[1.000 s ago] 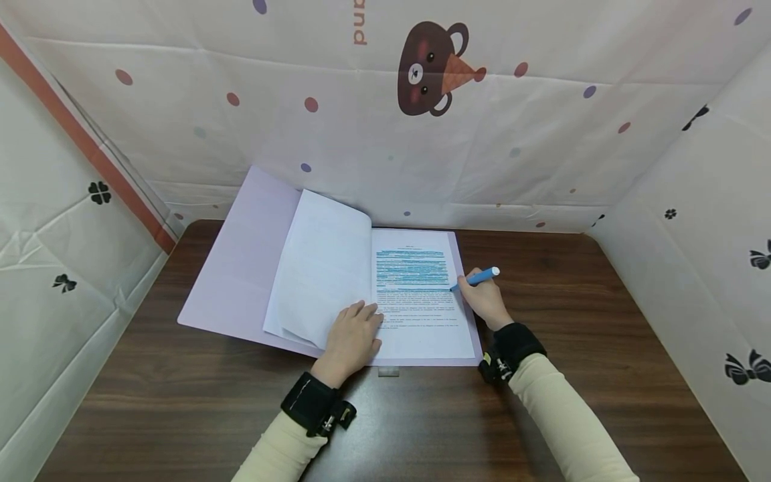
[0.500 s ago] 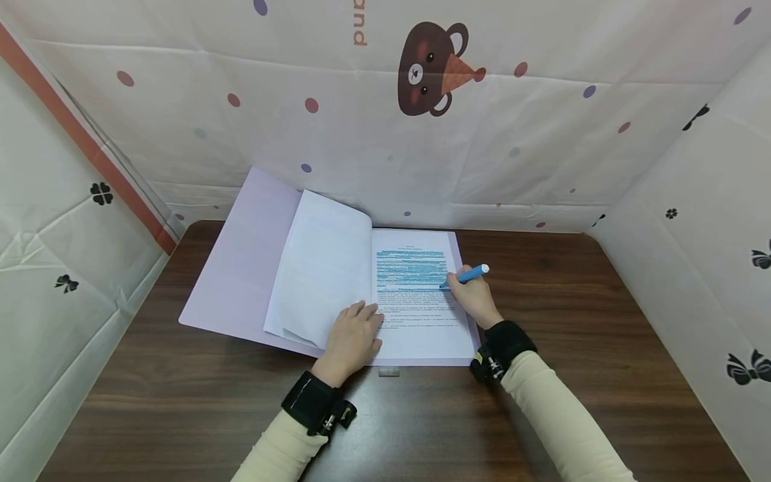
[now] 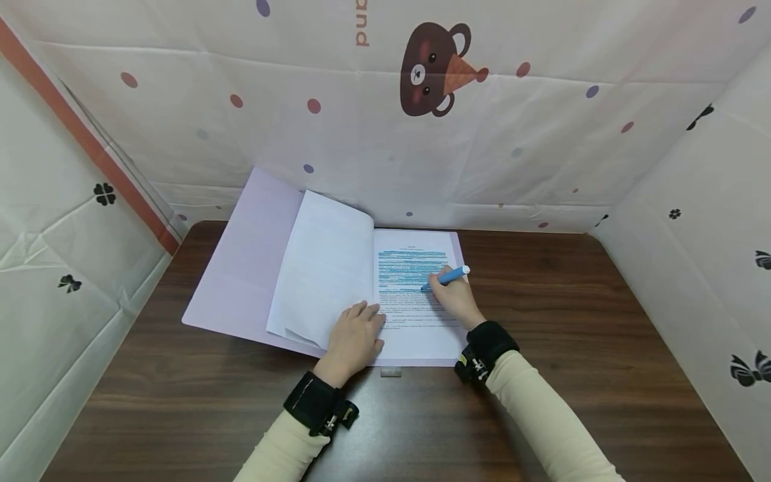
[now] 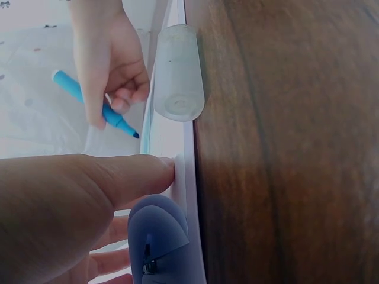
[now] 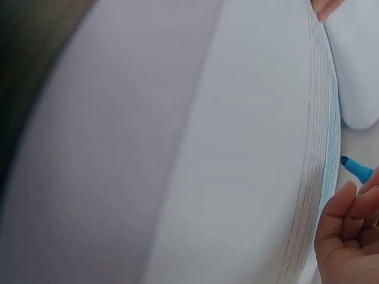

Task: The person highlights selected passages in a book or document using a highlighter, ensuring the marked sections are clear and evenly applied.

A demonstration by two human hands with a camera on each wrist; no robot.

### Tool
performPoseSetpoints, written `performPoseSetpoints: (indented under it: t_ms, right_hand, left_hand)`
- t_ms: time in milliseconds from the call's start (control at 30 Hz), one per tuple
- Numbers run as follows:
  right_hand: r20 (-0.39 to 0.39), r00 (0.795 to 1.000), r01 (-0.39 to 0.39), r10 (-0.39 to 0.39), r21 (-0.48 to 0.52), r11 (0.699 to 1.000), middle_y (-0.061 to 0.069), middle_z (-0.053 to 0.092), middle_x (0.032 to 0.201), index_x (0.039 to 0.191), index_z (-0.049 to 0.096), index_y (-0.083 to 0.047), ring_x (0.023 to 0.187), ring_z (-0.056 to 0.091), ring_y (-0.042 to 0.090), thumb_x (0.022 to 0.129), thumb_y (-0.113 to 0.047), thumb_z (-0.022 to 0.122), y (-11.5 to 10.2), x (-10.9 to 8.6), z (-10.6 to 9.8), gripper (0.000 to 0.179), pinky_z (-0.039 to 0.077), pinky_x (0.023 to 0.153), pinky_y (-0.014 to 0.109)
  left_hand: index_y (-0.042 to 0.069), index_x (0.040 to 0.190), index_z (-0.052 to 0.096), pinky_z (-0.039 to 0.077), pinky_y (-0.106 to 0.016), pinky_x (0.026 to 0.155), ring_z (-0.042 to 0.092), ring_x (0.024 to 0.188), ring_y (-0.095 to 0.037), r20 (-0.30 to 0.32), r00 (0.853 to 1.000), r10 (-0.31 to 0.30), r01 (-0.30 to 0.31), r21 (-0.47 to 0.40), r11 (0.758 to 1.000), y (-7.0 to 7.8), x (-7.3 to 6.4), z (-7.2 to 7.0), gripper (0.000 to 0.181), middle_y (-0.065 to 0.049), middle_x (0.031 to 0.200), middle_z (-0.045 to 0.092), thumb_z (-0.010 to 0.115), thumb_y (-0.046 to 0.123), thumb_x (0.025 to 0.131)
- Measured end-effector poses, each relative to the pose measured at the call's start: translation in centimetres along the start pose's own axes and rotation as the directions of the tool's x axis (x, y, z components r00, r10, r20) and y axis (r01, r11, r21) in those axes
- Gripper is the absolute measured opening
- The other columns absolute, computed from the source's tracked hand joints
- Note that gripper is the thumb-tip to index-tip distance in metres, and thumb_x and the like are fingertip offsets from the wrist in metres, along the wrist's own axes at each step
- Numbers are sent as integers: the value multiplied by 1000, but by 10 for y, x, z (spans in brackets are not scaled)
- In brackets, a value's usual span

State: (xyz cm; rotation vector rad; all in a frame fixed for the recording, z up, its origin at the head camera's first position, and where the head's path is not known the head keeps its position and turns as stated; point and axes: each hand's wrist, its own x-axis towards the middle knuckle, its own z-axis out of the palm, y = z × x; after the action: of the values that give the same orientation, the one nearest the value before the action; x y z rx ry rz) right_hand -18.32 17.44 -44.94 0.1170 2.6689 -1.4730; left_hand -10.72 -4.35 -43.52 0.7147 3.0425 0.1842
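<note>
A lilac folder (image 3: 235, 268) lies open with a printed page (image 3: 415, 345) on its right side. Blue marking covers the upper lines of the text. My right hand (image 3: 458, 298) grips a blue marker (image 3: 453, 275), its dark tip at a line midway down the page. The marker (image 4: 70, 86) also shows in the left wrist view, tip pointing down at the sheet. My left hand (image 3: 351, 335) rests with fingers extended over the inner lower part of the pages, by a turned-back white sheet (image 3: 325, 268). In the right wrist view, the right hand's fingers (image 5: 340, 231) curl around the marker.
A small translucent tab (image 3: 390, 372) sticks out at the folder's lower edge. The folder lies on a dark wooden table (image 3: 181, 402). Patterned white cloth (image 3: 361, 134) stands behind it and at both sides.
My right hand has slid left with the marker, from the right end of a text line toward its middle. The left hand stays in place on the pages.
</note>
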Motion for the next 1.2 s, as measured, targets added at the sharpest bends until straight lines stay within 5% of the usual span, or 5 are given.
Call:
performPoseSetpoints:
  t_ms: [1200]
  right_hand:
    - [88,991,103,-102,-7,995,2,47,65,72,41,-12,55,40,16,93,-31,47,-34,3,62,29,35,54,26]
  left_hand:
    - [14,120,61,36,-41,103,43,126,-28,-12,1000,11,-10,28,1000,-2,2,2,43,-7,131,53,68,31,81]
